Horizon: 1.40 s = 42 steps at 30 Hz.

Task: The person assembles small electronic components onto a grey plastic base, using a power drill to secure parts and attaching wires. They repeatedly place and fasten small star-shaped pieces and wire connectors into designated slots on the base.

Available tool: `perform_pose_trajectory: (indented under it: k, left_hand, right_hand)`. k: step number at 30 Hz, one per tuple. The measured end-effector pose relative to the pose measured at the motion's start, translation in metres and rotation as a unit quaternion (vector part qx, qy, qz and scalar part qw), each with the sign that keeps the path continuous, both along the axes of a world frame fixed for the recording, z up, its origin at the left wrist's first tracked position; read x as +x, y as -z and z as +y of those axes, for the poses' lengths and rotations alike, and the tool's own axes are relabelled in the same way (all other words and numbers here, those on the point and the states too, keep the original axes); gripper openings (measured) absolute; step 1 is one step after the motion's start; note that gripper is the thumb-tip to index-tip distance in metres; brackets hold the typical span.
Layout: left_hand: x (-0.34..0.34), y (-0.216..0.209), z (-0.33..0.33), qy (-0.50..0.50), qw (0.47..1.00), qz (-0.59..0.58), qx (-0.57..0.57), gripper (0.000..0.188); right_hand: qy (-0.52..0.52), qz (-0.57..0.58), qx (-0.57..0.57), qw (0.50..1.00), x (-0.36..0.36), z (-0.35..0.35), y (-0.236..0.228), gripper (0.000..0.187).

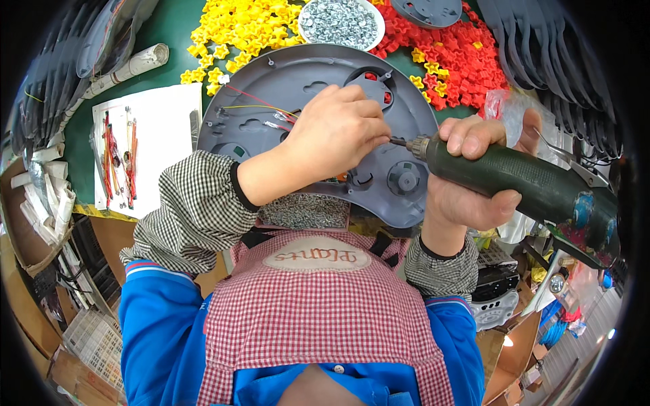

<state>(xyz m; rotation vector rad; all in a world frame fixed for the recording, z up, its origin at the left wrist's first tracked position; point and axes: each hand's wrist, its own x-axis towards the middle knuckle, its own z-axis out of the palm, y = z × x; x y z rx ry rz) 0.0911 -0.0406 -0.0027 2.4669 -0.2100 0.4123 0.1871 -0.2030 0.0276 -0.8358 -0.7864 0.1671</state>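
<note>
A dark green electric screwdriver lies in my right hand, its bit pointing left. My left hand is closed in a pinch at the tip of that bit; whatever is between the fingertips is too small or hidden to make out. Under both hands rests a curved grey plastic shell, its hollow inside facing up. Thin red and yellow wires run across the shell's left part. My left hand and forearm cover part of its middle, where a bit of orange board shows.
Beyond the shell are yellow star-shaped pieces, a white bowl of small metal screws and red star-shaped pieces. Wire bundles lie on white paper at left. More screws sit near my apron. Grey shells stack at far right.
</note>
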Motion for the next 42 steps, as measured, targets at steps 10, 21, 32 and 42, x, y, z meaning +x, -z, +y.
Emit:
perform_pose_trajectory:
  k: [10, 21, 32, 42]
  left_hand:
    - [-0.011, 0.005, -0.001, -0.013, 0.998, 0.026, -0.054, 0.017]
    - [-0.015, 0.006, 0.001, -0.036, 0.976, 0.078, -0.202, 0.022]
    - [-0.019, -0.007, -0.001, -0.054, 0.978, 0.09, -0.179, 0.032]
    - [0.053, -0.011, 0.063, -0.119, 0.985, 0.015, 0.125, 0.025]
  right_hand:
    - [0.008, 0.028, 0.013, 0.999, -0.008, 0.006, -0.006, 0.097]
    - [-0.015, -0.009, -0.018, 1.0, -0.011, 0.004, -0.009, 0.087]
    - [-0.017, -0.019, -0.022, 0.999, -0.015, 0.013, -0.008, 0.089]
    - [0.055, -0.027, -0.046, 0.997, -0.007, 0.005, -0.003, 0.082]
